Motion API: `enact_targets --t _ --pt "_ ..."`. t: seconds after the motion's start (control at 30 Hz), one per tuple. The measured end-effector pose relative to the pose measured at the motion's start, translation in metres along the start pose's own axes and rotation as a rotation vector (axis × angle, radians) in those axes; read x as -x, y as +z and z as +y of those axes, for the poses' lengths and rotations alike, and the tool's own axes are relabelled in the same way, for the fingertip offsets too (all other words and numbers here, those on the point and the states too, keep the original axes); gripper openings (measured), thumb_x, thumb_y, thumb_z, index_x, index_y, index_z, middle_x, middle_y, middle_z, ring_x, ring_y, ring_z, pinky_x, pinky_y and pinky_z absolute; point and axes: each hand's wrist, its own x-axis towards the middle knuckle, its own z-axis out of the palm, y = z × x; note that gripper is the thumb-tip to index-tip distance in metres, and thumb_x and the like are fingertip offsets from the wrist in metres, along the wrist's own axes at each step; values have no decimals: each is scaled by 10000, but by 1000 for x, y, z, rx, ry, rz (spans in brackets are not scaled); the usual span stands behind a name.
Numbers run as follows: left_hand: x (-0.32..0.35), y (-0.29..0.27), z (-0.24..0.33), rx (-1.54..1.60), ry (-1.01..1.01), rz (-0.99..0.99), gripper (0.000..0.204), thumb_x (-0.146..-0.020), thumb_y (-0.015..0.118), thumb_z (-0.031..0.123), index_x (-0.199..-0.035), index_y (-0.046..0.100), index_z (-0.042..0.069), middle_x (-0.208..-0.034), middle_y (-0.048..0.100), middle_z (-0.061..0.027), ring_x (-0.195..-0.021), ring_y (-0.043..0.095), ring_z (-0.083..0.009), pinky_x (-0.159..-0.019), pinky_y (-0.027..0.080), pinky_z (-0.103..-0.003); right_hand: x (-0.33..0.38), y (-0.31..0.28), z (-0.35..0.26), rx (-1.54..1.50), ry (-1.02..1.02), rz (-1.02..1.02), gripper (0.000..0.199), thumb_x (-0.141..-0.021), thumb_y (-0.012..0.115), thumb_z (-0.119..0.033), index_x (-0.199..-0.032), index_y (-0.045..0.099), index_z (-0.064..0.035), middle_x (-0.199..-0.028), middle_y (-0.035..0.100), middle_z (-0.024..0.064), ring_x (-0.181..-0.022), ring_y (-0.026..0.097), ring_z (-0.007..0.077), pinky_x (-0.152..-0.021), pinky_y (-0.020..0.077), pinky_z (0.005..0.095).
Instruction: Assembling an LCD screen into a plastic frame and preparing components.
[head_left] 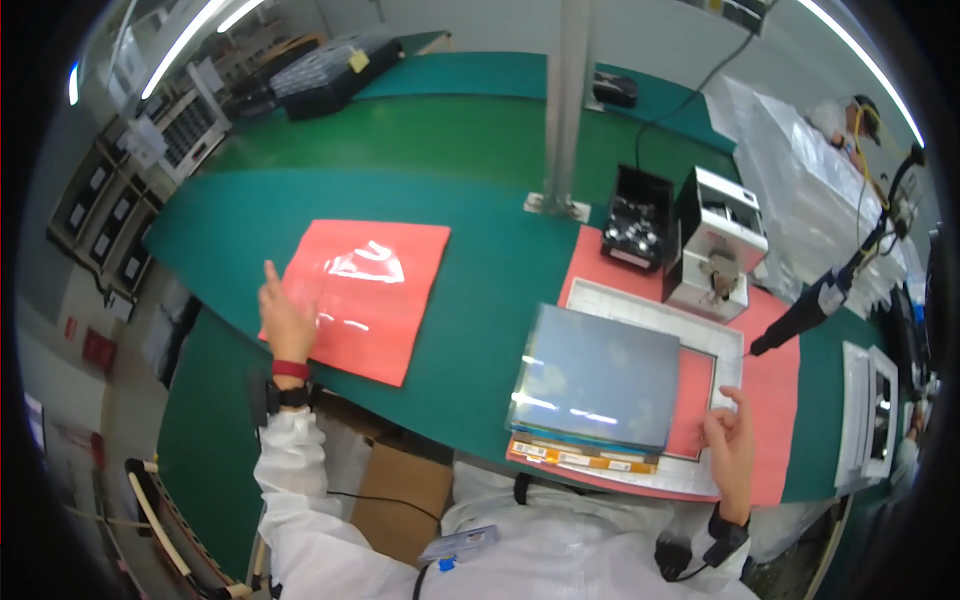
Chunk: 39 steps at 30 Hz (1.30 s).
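Observation:
My left hand (pixel 285 318) rests on the near left corner of a glossy red sheet (pixel 375 290) lying flat on the green bench, index finger pointing up, nothing held. My right hand (pixel 732 440) sits with curled fingers on the white frame (pixel 640 300), at the right edge of a stack of grey panels (pixel 600 375). The top panel is shiny and dark grey, with thinner orange-edged layers showing under its near side. Both wrists wear dark bands, and white sleeves cover my forearms.
Beyond the stack stand a black box-shaped device (pixel 637 218) and a white and black machine (pixel 715 245). A metal post (pixel 565 110) rises at the bench's middle. A hanging tool (pixel 820 295) points down at the right. A dark tray (pixel 330 72) sits at the far left.

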Motion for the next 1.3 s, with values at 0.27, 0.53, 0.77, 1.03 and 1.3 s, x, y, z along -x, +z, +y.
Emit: enact_targets --t 0.27,0.53,0.77,1.03,1.3 --pt "22 -78 142 767 -28 -597 168 -918 583 46 -1020 663 -61 -965 669 -190 -878 650 -319 -813 499 -364 -12 -9 4 483 -145 311 282 -817 665 9 -1093 608 9 -830 557 43 -682 491 106 -604 414 264" --pt "79 -65 157 523 87 -476 292 -890 605 66 -1157 589 -51 -1183 553 -240 -1110 531 -412 -963 429 -440 16 -26 44 466 -165 421 267 -842 613 24 -1105 605 -19 -837 483 -9 -687 426 88 -598 372 245" --pt "90 -76 175 580 83 -452 351 -892 595 68 -1211 555 -74 -1231 525 -243 -1132 515 -411 -978 419 -436 11 -28 41 361 -75 367 260 -848 599 45 -1102 607 -8 -856 486 -5 -692 422 74 -601 368 213" --pt "73 -93 216 1010 -180 -627 241 -961 539 93 -1146 579 -56 -930 634 -133 -782 649 -214 -643 515 -302 1 -20 14 452 -122 313 269 -818 631 21 -1086 603 19 -850 541 87 -690 508 163 -614 425 286" --pt "57 -64 229 1302 -447 -1379 440 -1063 366 362 -972 575 -15 -686 579 -54 -535 579 -130 -438 408 -223 9 -18 -29 558 -206 347 254 -818 647 -11 -1069 614 13 -877 571 108 -734 556 215 -633 440 317"
